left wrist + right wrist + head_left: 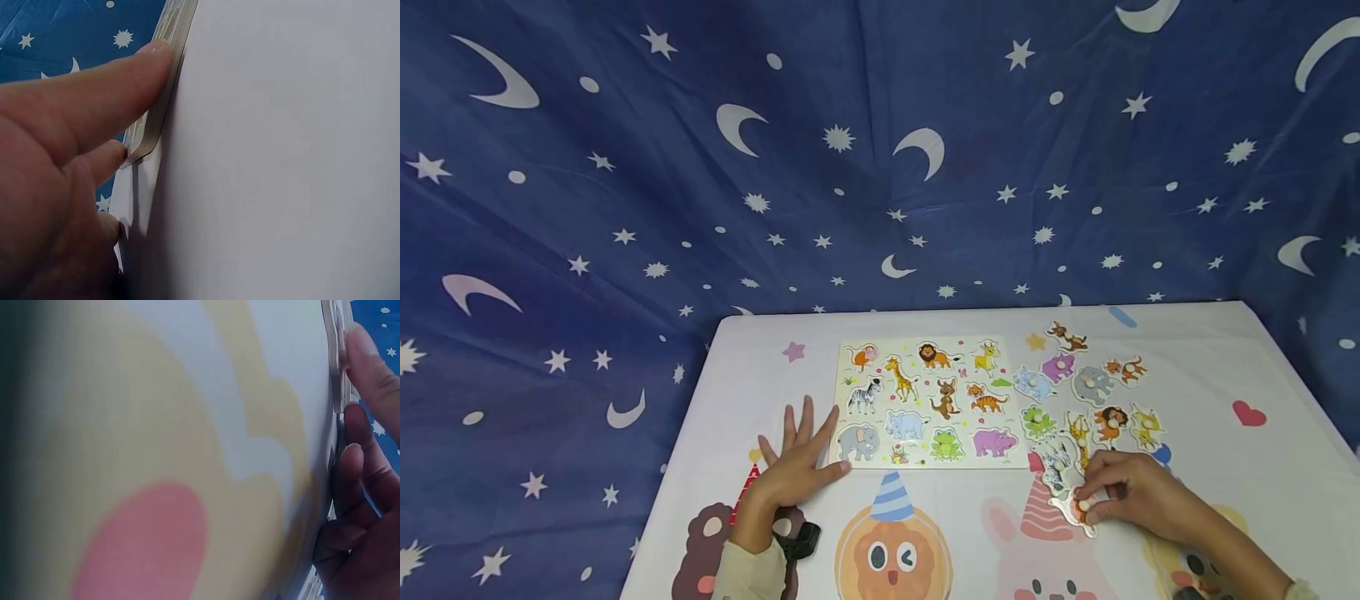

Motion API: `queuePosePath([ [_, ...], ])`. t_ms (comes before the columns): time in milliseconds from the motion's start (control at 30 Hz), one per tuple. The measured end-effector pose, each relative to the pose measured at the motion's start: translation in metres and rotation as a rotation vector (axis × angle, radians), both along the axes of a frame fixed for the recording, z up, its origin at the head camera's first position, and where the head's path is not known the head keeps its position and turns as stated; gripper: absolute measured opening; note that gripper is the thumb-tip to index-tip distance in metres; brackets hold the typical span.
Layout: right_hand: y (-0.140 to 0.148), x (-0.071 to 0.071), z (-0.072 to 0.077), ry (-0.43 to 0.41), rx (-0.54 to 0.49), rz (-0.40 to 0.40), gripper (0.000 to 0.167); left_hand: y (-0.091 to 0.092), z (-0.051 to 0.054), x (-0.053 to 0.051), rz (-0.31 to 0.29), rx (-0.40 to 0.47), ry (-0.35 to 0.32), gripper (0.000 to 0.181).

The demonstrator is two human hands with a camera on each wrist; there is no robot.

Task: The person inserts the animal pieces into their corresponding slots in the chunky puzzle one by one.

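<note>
An animal puzzle board [925, 423] lies on the table with pictures such as a lion, a zebra and a frog. My left hand [800, 471] is spread at its lower left corner; the thumb [147, 72] lies against the board's edge. To the right of the board, my right hand [1138, 492] pinches an orange-and-white knobbed puzzle piece [1067, 505], seemingly the monkey, between thumb and fingers. The fingers cover part of it. Just above lies the zebra piece [1055, 460], with the giraffe piece [1078, 430] beside it.
More loose animal pieces lie right of the board, among them the elephant [1093, 383], lion [1109, 423], frog [1037, 421] and kangaroo [1067, 336]. The white tablecloth [1195, 358] bears cartoon prints. A blue star-patterned curtain [865, 208] hangs behind the table.
</note>
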State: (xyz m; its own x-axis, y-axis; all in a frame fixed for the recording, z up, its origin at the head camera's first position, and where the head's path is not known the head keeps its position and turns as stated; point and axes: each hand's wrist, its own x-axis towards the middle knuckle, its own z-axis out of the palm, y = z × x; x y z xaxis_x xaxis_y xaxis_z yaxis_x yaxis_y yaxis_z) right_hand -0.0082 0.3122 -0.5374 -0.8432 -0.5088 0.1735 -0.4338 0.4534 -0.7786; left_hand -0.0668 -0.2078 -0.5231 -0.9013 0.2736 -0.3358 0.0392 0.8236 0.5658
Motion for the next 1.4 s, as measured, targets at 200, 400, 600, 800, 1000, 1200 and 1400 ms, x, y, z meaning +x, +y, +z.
queuePosePath([
  [200, -0.001, -0.001, -0.006, 0.032, -0.003, 0.002, 0.028, -0.001, 0.000, 0.000, 0.006, -0.002, -0.014, 0.089],
  [400, -0.005, -0.001, -0.003, 0.048, 0.004, 0.026, 0.027, 0.000, 0.000, 0.000, 0.007, 0.001, 0.000, 0.089],
  [600, -0.005, -0.001, -0.003, 0.095, 0.050, 0.050, 0.027, 0.000, -0.003, 0.001, 0.005, -0.010, 0.000, 0.089],
  [800, -0.003, -0.002, 0.002, 0.067, 0.064, 0.051, 0.026, -0.002, -0.003, 0.000, -0.001, 0.004, -0.020, 0.090],
  [1000, -0.004, -0.006, 0.011, -0.041, 0.114, 0.021, 0.017, -0.001, -0.002, -0.001, 0.005, 0.005, -0.012, 0.090],
  [1200, -0.009, -0.011, 0.021, -0.090, 0.116, 0.047, 0.014, -0.002, -0.002, 0.001, 0.011, 0.002, -0.005, 0.090],
  [1400, -0.009, -0.017, 0.029, -0.131, 0.113, 0.075, 0.015, -0.002, -0.002, 0.000, 0.003, 0.000, -0.007, 0.090],
])
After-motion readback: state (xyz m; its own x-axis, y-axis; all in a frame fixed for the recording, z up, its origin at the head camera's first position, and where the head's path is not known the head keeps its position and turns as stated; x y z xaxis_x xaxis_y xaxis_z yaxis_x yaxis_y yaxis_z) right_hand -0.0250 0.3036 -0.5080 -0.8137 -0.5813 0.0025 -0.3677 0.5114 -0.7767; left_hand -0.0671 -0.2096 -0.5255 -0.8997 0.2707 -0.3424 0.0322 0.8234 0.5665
